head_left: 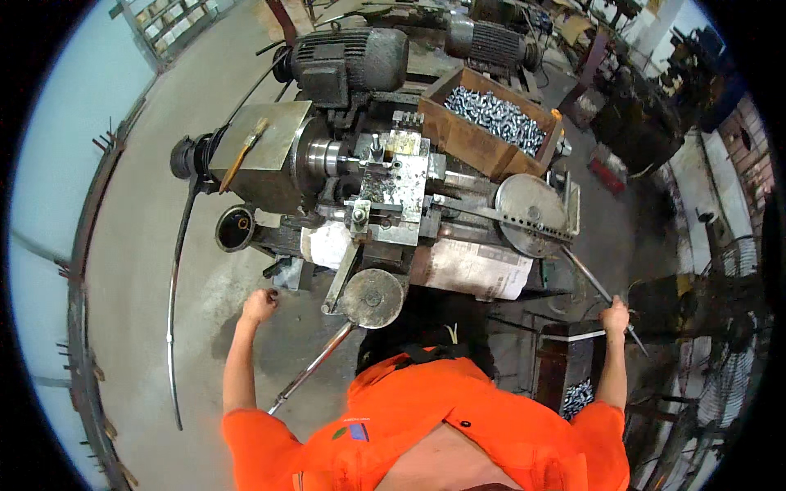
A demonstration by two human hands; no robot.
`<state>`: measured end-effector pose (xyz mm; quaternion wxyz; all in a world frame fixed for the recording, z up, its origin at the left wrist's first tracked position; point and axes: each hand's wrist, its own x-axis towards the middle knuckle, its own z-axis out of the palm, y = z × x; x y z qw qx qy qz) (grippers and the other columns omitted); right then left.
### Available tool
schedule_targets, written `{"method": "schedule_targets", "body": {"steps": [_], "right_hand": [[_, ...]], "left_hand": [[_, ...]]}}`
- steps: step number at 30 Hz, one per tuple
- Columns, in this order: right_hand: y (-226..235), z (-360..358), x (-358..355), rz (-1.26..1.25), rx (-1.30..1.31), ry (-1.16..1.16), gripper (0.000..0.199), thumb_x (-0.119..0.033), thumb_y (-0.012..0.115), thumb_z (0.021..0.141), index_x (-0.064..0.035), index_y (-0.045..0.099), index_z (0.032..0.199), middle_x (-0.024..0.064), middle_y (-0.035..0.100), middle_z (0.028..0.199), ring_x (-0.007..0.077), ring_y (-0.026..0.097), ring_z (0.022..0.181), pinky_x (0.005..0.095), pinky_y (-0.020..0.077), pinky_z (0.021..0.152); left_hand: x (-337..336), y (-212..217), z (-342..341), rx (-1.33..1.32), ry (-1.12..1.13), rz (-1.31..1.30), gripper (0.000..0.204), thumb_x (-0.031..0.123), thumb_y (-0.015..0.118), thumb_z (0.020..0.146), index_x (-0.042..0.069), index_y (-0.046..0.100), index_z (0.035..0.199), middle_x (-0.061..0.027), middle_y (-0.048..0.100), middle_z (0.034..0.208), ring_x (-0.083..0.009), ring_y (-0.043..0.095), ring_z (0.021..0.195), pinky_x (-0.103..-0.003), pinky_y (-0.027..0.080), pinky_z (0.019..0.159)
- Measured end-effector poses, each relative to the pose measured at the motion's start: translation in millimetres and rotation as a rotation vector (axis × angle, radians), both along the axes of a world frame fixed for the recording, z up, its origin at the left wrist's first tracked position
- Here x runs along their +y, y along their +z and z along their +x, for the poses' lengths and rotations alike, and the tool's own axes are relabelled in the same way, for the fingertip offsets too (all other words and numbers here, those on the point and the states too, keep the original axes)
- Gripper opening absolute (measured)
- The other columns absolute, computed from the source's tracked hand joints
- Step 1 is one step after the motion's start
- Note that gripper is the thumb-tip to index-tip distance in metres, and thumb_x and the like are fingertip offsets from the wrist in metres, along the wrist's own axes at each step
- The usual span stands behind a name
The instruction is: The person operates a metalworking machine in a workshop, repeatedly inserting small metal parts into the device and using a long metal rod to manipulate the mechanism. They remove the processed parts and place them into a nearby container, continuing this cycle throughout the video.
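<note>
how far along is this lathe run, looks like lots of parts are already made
Done: the wooden box on the lathe is heaped with shiny metal parts. In hand: the right hand grips a long lever; the left hand is closed near another handle. What remains can't be told.

You're in a bright orange shirt (426, 425), facing a grimy grey machine (368, 180); brown wooden box (471, 135) brims with shiny silver parts (498, 117), pale grey floor (139, 245).

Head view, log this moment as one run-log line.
right hand: gripping long lever | left hand: closed, off lathe, contents unclear | wooden box: full of metal parts
</note>
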<state>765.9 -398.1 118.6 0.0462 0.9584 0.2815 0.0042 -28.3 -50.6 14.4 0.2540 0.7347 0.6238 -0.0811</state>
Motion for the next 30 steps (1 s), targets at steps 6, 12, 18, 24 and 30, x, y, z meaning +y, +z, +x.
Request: {"method": "schedule_targets", "body": {"steps": [6, 12, 18, 24, 30], "right_hand": [[-15, -95, -57, 0.068, 0.195, 0.124, 0.037, -0.019, 0.062, 0.059, -0.0037, 0.058, 0.092, 0.0239, 0.061, 0.077, 0.0412, 0.059, 0.077, 0.0471, 0.0478, 0.067], [-19, -205, -47, 0.634, 0.818, -0.126, 0.023, -0.010, 0.055, 0.059, -0.0010, 0.055, 0.080, 0.0016, 0.047, 0.061, 0.0098, 0.042, 0.058, 0.0255, 0.0369, 0.052], [-11, -241, -34, 0.667, 0.826, -0.095, 0.027, -0.013, 0.053, 0.059, -0.0020, 0.056, 0.083, 0.0009, 0.044, 0.058, 0.0100, 0.041, 0.054, 0.0259, 0.0341, 0.048], [-12, -245, -34, 0.703, 0.870, -0.111, 0.027, -0.014, 0.053, 0.060, -0.0008, 0.056, 0.084, 0.0049, 0.048, 0.059, 0.0116, 0.044, 0.056, 0.0277, 0.0372, 0.050], [-35, -180, -53, 0.591, 0.560, 0.035, 0.032, -0.011, 0.054, 0.062, 0.0013, 0.059, 0.090, 0.0088, 0.056, 0.063, 0.0189, 0.050, 0.056, 0.0319, 0.0425, 0.054]], "left_hand": [[-65, 114, 54, -0.305, 0.083, -0.152, 0.037, 0.019, 0.065, 0.076, 0.000, 0.059, 0.108, -0.0141, 0.066, 0.087, -0.0202, 0.064, 0.082, -0.032, 0.049, 0.073], [-125, 189, 148, -0.311, -0.175, -0.165, 0.032, 0.021, 0.065, 0.078, 0.004, 0.059, 0.105, -0.0129, 0.065, 0.083, -0.0185, 0.063, 0.080, -0.032, 0.047, 0.072], [-141, 135, 156, -0.264, -0.087, -0.107, 0.024, 0.022, 0.060, 0.079, 0.006, 0.061, 0.096, -0.0206, 0.060, 0.076, -0.0372, 0.059, 0.075, -0.042, 0.046, 0.065], [-137, 131, 152, -0.292, -0.092, -0.140, 0.023, 0.022, 0.059, 0.079, 0.007, 0.061, 0.097, -0.0213, 0.060, 0.075, -0.0393, 0.058, 0.075, -0.043, 0.045, 0.065], [-136, 136, 151, -0.227, -0.112, -0.177, 0.026, 0.025, 0.061, 0.078, 0.008, 0.061, 0.098, -0.0199, 0.061, 0.076, -0.0360, 0.059, 0.074, -0.042, 0.046, 0.065]]}}
